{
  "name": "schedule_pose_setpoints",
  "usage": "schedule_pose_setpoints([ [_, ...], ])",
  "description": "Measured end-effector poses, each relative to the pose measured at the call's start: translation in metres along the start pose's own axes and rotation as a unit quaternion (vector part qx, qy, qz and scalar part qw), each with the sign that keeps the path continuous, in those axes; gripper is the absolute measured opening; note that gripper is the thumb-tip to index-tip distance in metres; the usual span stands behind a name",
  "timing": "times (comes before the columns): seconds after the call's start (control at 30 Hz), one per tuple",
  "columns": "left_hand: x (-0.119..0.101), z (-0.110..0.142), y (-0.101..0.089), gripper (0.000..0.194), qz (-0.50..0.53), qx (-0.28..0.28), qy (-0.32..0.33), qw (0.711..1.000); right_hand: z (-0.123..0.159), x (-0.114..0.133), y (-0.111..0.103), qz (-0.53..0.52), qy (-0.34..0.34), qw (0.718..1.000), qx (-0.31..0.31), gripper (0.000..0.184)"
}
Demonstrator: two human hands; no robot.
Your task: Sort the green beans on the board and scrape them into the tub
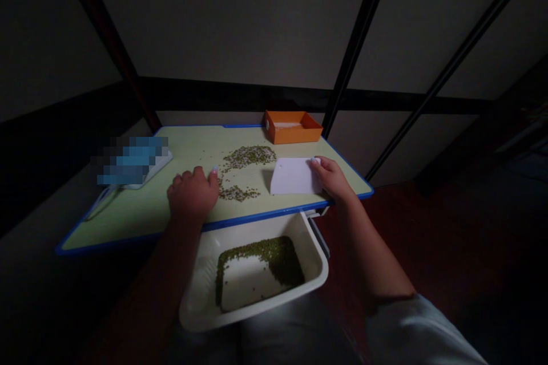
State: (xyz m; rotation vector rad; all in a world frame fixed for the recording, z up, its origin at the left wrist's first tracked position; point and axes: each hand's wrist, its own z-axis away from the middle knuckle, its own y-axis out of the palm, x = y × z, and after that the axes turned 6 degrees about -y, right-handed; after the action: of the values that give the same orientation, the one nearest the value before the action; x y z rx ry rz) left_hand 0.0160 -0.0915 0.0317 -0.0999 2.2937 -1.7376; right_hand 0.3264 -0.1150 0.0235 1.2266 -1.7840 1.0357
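Observation:
My right hand (333,178) grips a white plastic scraper (295,175) by its right end, thumb on top, holding it tilted near the table's front edge. Small green beans, like mung beans, lie in a far pile (250,155) and a near patch (237,192) left of the scraper. Beside the near patch, my left hand (193,191) is palm down at the table, thumb apart from the other fingers and nothing seen in it. Below the front edge, a white plastic bin (317,274) holds more green beans, heaped towards its right and back; part of its floor shows bare.
An orange open box (296,136) stands at the table's back right. On the left lies a white device with a blurred blue top (132,162) and a cable. The pale green table (141,211) has a blue rim; a panelled wall stands behind it.

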Motion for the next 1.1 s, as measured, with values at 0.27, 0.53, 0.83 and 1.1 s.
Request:
schedule_pose_setpoints([
  [0.27, 0.000, -0.001, -0.001, 0.063, 0.003, 0.007, 0.003, 1.000, 0.011, 0.002, 0.000, 0.004, 0.005, 1.000, -0.018, 0.067],
  [0.53, 0.000, -0.001, -0.001, 0.061, -0.004, 0.006, 0.005, 1.000, 0.028, 0.015, 0.007, 0.019, 0.019, 0.999, -0.028, 0.063],
  [0.83, -0.001, 0.000, -0.005, 0.063, -0.002, 0.020, -0.002, 1.000, 0.041, 0.017, -0.001, 0.029, 0.051, 0.995, -0.077, 0.064],
  [1.1, 0.001, -0.002, -0.001, 0.064, 0.004, 0.013, 0.001, 1.000, 0.052, 0.033, 0.007, 0.026, 0.035, 0.998, -0.053, 0.063],
])
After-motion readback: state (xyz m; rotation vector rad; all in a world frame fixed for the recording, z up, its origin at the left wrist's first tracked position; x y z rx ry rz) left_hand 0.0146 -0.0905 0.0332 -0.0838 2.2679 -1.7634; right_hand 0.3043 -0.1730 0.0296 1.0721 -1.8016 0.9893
